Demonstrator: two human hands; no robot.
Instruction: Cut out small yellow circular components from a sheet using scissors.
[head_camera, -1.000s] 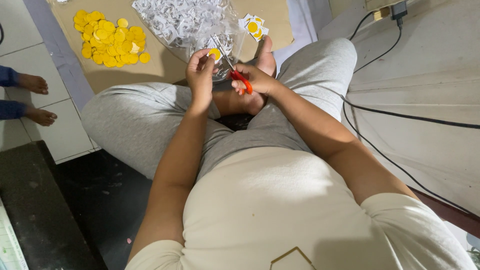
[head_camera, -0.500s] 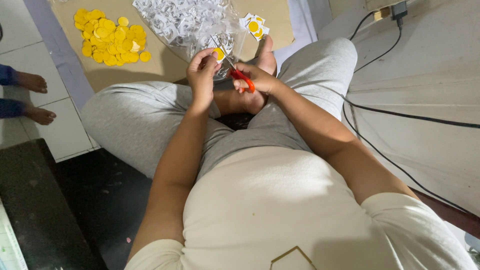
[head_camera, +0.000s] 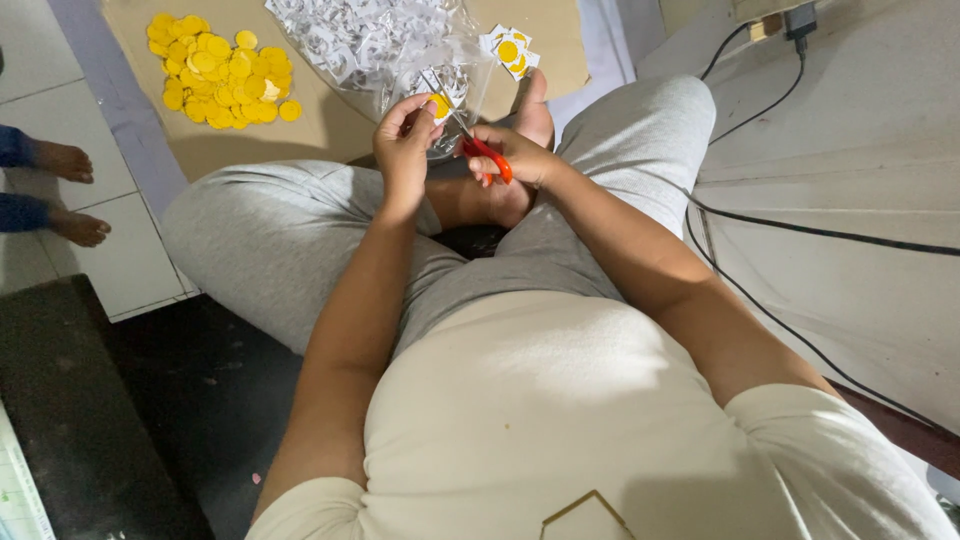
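Far-left pile of cut yellow discs (head_camera: 222, 72) done; left hand (head_camera: 403, 145) pinches a square yellow-dot piece (head_camera: 438, 104), right hand (head_camera: 512, 157) grips red-handled scissors (head_camera: 484, 153); uncut squares (head_camera: 512, 50) remain.

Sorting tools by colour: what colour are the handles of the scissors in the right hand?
Red-orange handles on the small metal-bladed scissors, gripped by the right hand; head view.
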